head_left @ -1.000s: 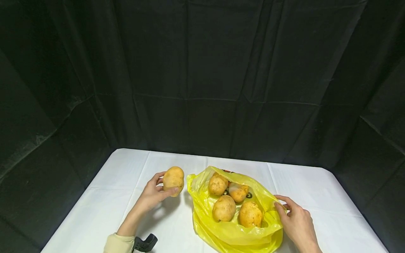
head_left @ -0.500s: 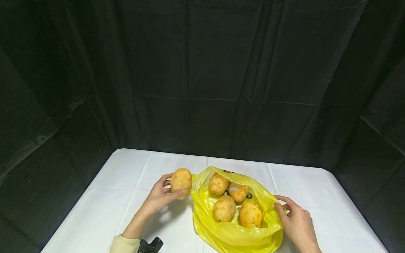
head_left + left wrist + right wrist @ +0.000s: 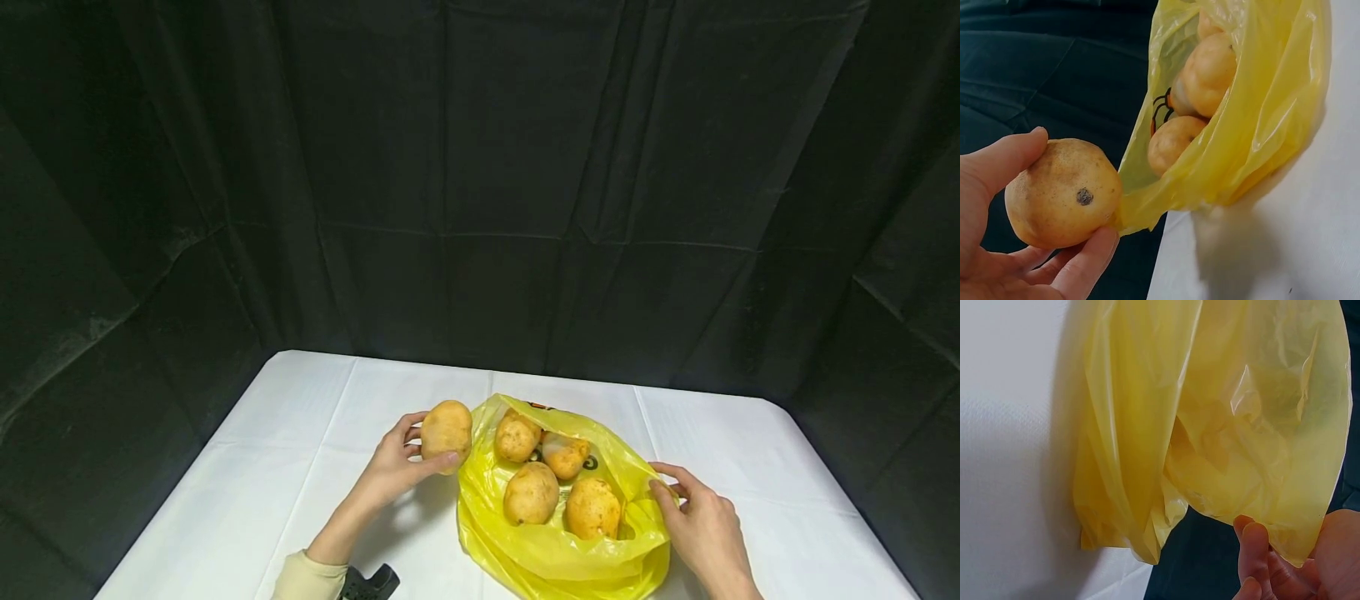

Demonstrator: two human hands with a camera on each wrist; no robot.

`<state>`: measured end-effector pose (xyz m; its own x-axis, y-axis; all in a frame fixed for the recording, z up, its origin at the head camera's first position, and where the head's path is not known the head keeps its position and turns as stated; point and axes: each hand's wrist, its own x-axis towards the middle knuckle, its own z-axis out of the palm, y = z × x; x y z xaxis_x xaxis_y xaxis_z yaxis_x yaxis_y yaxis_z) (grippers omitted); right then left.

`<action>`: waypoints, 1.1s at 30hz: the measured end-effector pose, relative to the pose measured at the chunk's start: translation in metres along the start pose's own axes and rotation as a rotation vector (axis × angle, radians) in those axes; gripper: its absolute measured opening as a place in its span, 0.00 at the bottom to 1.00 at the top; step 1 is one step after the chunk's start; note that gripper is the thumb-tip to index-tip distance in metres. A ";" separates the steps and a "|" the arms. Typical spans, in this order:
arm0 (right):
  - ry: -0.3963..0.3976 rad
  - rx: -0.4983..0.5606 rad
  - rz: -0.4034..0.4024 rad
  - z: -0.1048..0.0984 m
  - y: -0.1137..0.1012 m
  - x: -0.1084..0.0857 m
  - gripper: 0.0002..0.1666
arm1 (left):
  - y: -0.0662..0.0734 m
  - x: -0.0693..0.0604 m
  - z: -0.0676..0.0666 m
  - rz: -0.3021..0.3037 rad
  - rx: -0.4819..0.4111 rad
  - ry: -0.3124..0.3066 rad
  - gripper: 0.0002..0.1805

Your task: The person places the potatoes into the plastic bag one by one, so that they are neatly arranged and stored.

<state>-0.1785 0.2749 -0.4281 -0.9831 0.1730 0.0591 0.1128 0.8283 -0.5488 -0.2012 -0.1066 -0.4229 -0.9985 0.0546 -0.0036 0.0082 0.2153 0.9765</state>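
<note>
A yellow plastic bag stands with its mouth spread, several potatoes inside, among them a potato near the front and another potato to its right. My left hand grips a tan potato between thumb and fingers, held up beside the bag's left rim. In the left wrist view this potato shows a dark spot, and the bag's edge meets it or lies just behind it; I cannot tell which. My right hand pinches the bag's right rim, seen close up in the right wrist view as yellow film.
A white cloth covers the table. Black curtains close off the back and both sides. A dark strap piece sits at my left wrist, by a pale sleeve.
My left hand has carried the potato to the right, up to the bag's left rim. That rim has shifted a little to the right. My right hand stays where it was.
</note>
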 end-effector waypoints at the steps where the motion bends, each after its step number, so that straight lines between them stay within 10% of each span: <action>1: 0.000 0.001 0.001 0.000 0.000 0.000 0.18 | 0.000 0.000 0.001 -0.001 0.006 -0.001 0.41; 33: -0.014 0.002 0.010 -0.002 0.001 0.001 0.19 | 0.009 -0.002 0.034 0.076 0.146 -0.059 0.43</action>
<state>-0.1791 0.2765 -0.4271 -0.9839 0.1740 0.0415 0.1227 0.8252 -0.5514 -0.1977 -0.0720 -0.4218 -0.9899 0.1321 0.0520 0.0953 0.3471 0.9330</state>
